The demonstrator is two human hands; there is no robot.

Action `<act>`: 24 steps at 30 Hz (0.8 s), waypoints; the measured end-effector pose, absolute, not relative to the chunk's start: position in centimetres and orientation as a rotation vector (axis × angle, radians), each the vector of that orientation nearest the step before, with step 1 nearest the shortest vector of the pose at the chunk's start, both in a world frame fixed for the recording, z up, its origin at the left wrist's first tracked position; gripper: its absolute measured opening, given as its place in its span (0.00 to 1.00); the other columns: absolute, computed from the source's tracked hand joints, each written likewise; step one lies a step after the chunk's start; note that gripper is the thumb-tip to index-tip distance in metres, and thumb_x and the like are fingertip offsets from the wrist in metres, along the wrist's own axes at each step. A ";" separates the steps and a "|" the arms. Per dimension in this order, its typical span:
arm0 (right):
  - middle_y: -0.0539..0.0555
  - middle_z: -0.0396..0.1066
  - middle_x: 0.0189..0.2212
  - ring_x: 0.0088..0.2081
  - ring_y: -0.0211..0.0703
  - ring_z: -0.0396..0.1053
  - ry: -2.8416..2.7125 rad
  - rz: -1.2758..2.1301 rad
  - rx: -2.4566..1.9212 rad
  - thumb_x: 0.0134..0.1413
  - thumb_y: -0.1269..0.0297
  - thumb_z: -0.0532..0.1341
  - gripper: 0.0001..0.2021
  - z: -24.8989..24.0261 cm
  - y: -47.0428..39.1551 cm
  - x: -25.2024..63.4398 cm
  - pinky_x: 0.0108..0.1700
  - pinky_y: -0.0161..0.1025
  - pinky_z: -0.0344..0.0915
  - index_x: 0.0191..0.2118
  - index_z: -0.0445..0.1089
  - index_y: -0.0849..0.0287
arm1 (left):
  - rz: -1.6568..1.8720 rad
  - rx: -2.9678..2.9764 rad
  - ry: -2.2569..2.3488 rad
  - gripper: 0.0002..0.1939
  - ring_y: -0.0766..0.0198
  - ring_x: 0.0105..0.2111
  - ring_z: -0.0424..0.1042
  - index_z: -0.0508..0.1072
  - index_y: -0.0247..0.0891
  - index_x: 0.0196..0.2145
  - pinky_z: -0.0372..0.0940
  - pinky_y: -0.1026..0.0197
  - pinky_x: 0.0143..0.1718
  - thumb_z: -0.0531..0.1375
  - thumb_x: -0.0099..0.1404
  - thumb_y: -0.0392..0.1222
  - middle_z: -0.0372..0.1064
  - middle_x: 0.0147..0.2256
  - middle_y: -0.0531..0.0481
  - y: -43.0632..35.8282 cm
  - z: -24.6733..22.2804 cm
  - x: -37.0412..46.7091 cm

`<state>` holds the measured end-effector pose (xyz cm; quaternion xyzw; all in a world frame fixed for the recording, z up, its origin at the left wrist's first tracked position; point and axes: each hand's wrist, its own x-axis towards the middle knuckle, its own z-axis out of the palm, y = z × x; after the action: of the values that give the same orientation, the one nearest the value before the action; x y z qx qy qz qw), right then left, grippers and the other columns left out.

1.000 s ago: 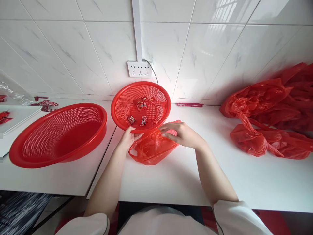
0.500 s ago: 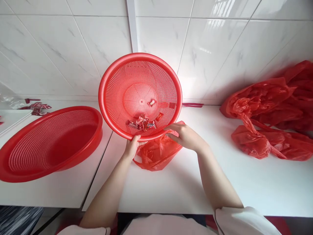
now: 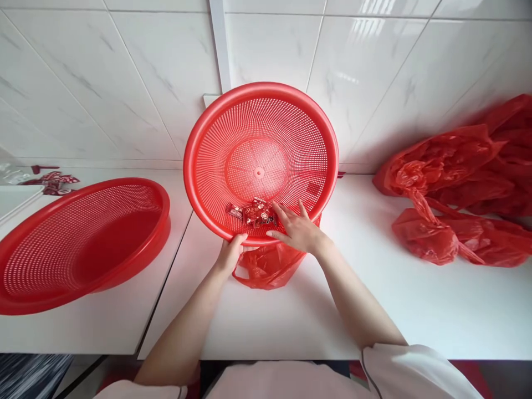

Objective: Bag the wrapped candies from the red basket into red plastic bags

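Observation:
A round red plastic colander basket (image 3: 216, 133) is tilted steeply, its open side facing me. My left hand (image 3: 231, 252) grips the lower rim, thumb over the edge and fingers underneath. Several small wrapped candies (image 3: 256, 213) are gathered at the low side inside the basket. With fingers spread, my right hand (image 3: 297, 227) reaches over the rim at the candies' right side; whether it touches them I cannot tell. Below the rim lies a red plastic bag (image 3: 270, 269) on the white table, its upper part hidden by the basket.
A second red colander basket (image 3: 116, 244) leans on the table at left. Tied red plastic bags (image 3: 440, 227) lie at right against the tiled wall (image 3: 374, 100). Red wrappers (image 3: 54, 182) and a white tray (image 3: 19, 199) are at far left.
The basket has tilted further toward me and shifted right. The loose candies have slid together at its low side. My right hand has moved from the outer rim to inside the basket.

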<state>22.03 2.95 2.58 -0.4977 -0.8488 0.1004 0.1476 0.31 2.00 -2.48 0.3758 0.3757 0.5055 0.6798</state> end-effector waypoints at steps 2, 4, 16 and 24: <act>0.68 0.55 0.63 0.66 0.56 0.49 -2.480 0.337 -1.423 0.62 0.43 0.47 0.40 2.3 3.0 21.9 0.66 0.65 0.29 0.69 0.36 0.64 | 1.136 0.818 0.846 0.18 0.48 0.45 0.74 0.71 0.32 0.46 0.71 0.44 0.45 0.59 0.59 0.41 0.74 0.43 0.41 1.9 -2.3 0.4; 0.69 0.59 0.61 0.64 0.56 0.54 -2.474 0.340 -1.381 0.61 0.45 0.50 0.39 2.4 3.0 21.9 0.66 0.62 0.38 0.69 0.41 0.65 | 1.148 0.796 0.848 0.18 0.48 0.44 0.75 0.71 0.33 0.47 0.71 0.43 0.45 0.58 0.58 0.40 0.74 0.42 0.41 2.0 -2.1 0.4; 0.53 0.73 0.50 0.48 0.45 0.73 -2.109 0.638 -1.310 0.61 0.69 0.54 0.21 3.3 3.1 23.2 0.51 0.45 0.69 0.58 0.66 0.50 | 1.136 0.757 0.916 0.16 0.49 0.42 0.76 0.71 0.32 0.43 0.71 0.44 0.45 0.58 0.59 0.42 0.75 0.38 0.42 2.7 -2.6 -0.5; 0.54 0.77 0.43 0.45 0.44 0.75 -1.813 1.100 -1.263 0.55 0.67 0.60 0.18 4.4 2.7 24.0 0.47 0.42 0.73 0.52 0.69 0.56 | 1.196 0.768 0.947 0.15 0.49 0.40 0.76 0.70 0.32 0.42 0.71 0.43 0.44 0.59 0.57 0.41 0.75 0.37 0.42 2.7 -2.4 -0.3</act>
<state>24.00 2.67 4.44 -0.4831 -0.6932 0.4207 0.3303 -0.29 2.75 -2.38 0.3392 0.4179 0.5278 0.6571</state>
